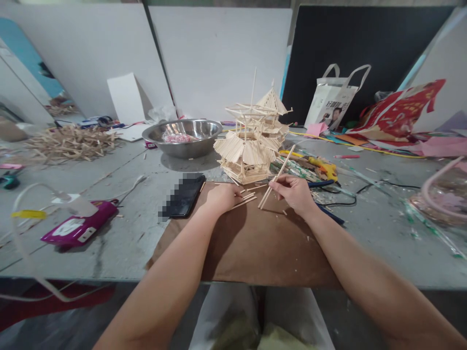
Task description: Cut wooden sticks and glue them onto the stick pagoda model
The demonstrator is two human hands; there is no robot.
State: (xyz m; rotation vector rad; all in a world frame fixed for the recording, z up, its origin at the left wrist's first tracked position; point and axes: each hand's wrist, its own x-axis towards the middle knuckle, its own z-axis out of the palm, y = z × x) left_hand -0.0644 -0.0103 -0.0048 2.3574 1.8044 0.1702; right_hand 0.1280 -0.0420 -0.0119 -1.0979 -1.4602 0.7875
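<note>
Two long thin wooden sticks (268, 193) are pinched in my right hand (295, 192), slanting up and away with their lower ends near the brown sheet (262, 248). My left hand (222, 197) has its fingers curled at the ends of several short wooden sticks (246, 199) on that sheet. Whether those fingers grip a stick is hidden. Just beyond both hands stands a tiered wooden-stick model (248, 153) with sloping roofs and an upright stick on top. A black phone (186, 197) lies beside my left wrist.
A steel bowl (193, 148) with pink contents stands behind the phone. Left are a stick pile (69, 141) and a purple power strip (82, 226) with a white cable. At right lie a yellow glue gun (324, 167), blue-handled pliers (330, 214) and black cord. A white bag (330, 102) stands behind.
</note>
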